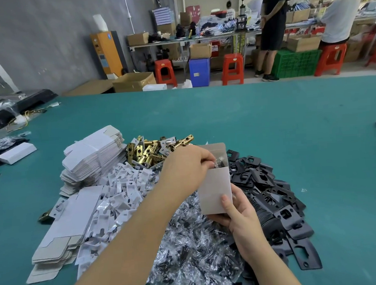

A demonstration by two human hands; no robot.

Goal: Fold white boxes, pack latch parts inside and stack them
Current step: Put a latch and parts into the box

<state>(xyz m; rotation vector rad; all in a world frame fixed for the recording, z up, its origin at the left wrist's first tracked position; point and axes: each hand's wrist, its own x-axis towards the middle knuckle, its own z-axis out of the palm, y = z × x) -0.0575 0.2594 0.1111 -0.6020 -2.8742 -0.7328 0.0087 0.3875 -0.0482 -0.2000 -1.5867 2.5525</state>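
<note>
Centre frame: right hand [238, 218] grips upright white box [215, 191] | left hand [188, 166] pinches bagged part [218, 162] into its open mouth | packing underway, top unclosed | flat blanks [93, 157] centre-left unfolded, no stack visible

On the table [269, 119], the stacks of flat box blanks [91, 157] lie at the left, with the heap of latch bolts [152, 150] just right of them and the plastic inserts [123, 188] in front of both; the bagged screws [189, 248] lie nearest the person, the strike plates [274, 194] to their right. The open box [216, 189] stands upright between those heaps, the right hand [244, 222] under it and the left hand [188, 168] at its mouth; a folded box [17, 152] lies far left.
</note>
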